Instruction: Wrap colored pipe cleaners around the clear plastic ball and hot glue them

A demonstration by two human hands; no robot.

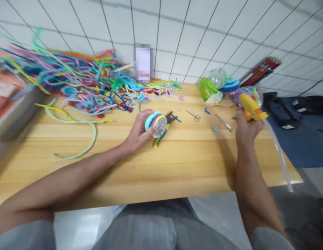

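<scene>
My left hand (139, 131) is closed around a small round thing wrapped in striped pipe cleaners (156, 124), pale blue, pink and yellow, which rests on the wooden table (177, 163). Pliers with dark handles (165, 130) lie right beside that ball. My right hand (246, 126) grips a yellow glue gun (251, 107) near the table's right end, held above the surface. Its thin clear cord (279, 152) trails down off the table's right edge.
A big tangled heap of coloured pipe cleaners (73, 78) covers the back left. Small scissors (194, 116), tweezers (224, 123), a green bag (208, 91) and a blue striped ball (229, 85) lie at the back right. A dark bag (288, 111) sits beyond the right edge.
</scene>
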